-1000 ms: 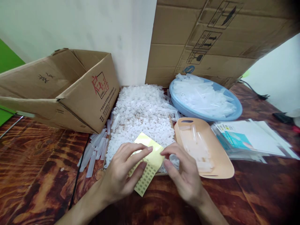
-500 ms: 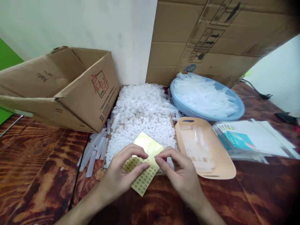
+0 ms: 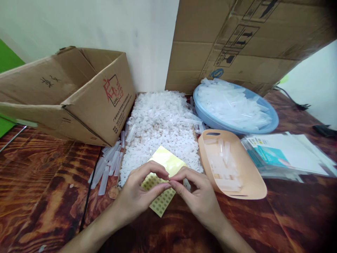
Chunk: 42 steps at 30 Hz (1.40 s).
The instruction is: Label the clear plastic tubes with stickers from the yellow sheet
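Note:
My left hand [image 3: 142,191] and my right hand [image 3: 198,193] meet fingertip to fingertip in the middle of the head view. Thumb and forefinger of each are pinched close together, and whatever lies between them is too small to make out. Beneath them is a yellow sticker sheet [image 3: 166,158], with rows of small round dark stickers on its lower part and a bare upper part. The sheet lies tilted over the front of a heap of small white plastic pieces [image 3: 168,137], partly covered by my fingers.
An open cardboard box [image 3: 100,102] stands left, with clear plastic tubes [image 3: 104,181] beside it. On the right are a blue basin [image 3: 210,121] full of tubes, a peach tray [image 3: 254,181] holding some, and flat plastic packets [image 3: 273,156]. A large carton [image 3: 195,56] rises behind.
My right hand has moved left, so its fingertips now touch those of my left hand. The left thumb and forefinger have drawn closer together. The view has shifted slightly.

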### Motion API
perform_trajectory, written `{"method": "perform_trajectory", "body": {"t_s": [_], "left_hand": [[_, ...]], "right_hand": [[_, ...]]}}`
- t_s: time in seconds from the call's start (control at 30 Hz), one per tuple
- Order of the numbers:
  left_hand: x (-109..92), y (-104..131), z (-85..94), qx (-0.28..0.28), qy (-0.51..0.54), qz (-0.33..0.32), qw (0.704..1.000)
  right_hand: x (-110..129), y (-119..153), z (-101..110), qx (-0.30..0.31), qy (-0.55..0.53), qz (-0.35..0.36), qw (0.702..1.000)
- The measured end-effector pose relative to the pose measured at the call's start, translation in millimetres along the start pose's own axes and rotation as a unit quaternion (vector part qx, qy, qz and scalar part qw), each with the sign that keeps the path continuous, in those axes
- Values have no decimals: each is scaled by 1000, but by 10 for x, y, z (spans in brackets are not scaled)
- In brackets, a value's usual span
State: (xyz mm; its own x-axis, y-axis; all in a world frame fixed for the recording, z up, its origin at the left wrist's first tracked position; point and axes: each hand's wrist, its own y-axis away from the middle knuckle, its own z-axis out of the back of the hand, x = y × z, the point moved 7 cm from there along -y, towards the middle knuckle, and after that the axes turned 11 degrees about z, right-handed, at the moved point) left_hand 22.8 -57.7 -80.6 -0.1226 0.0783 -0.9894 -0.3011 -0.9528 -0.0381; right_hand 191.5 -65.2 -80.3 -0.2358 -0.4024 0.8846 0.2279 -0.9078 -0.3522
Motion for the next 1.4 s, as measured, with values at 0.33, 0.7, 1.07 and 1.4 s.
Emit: {"method": "perform_trajectory", "body": {"t_s": [0.33, 0.7, 1.07, 1.4], "left_hand": [[23, -6, -21, 9, -26, 5, 1000], [-104, -10, -58, 46, -126, -91, 987], [23, -43, -58, 45, -104, -6, 994], [46, -17, -122, 109, -88, 47, 989]], "right_hand": [[-102, -20, -74, 38, -26, -54, 997], [30, -23, -35, 34, 93, 74, 992], [131, 8, -85, 57, 125, 159, 978], [217, -7, -51, 76, 208, 257, 941]]}}
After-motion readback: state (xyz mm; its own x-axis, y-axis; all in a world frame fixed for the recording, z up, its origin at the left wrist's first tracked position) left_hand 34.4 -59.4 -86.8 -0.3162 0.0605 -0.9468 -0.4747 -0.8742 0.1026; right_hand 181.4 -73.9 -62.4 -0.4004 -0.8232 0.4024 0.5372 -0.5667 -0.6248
